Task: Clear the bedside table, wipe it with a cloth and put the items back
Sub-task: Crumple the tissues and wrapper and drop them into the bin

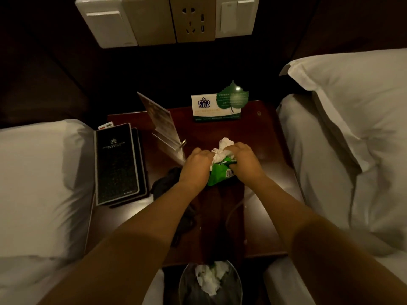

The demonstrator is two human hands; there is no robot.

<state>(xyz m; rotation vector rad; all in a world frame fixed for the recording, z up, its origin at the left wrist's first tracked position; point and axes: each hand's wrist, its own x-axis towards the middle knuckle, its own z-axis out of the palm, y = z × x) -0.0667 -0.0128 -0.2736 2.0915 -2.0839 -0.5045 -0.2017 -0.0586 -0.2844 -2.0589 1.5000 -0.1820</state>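
– At the middle of the bedside table (264,150), what do the hands hold?

– Both are closed on one bundle. The left hand (196,164) has its fingers curled into a crumpled white tissue (222,148). The right hand (241,159) grips the far end of a green packet (220,176), with the same tissue bunched under its fingers. The two hands sit close together, almost touching.

– How does the packet lie?

– Slantwise: the near end points toward the left wrist, the far end runs under the right hand. Neither hand is nearer; each already has contact.

– Where does the bundle go, as a judgement?

– Probably into the bin (233,289). It stands below the near table edge, straight back from the hands and between the forearms, and it already contains white tissue. The move would be a pull toward the body, then down.

– What remains on the table?

– A clear sign stand (160,119) to the far left of the hands, a leaf card (220,104) at the back, a dark item (165,183) by the left wrist; whether it is the cloth cannot be told. A black folder (116,164) lies at the left edge, against the bed.

– Status?

– Clearing is not yet done; wiping has not begun.
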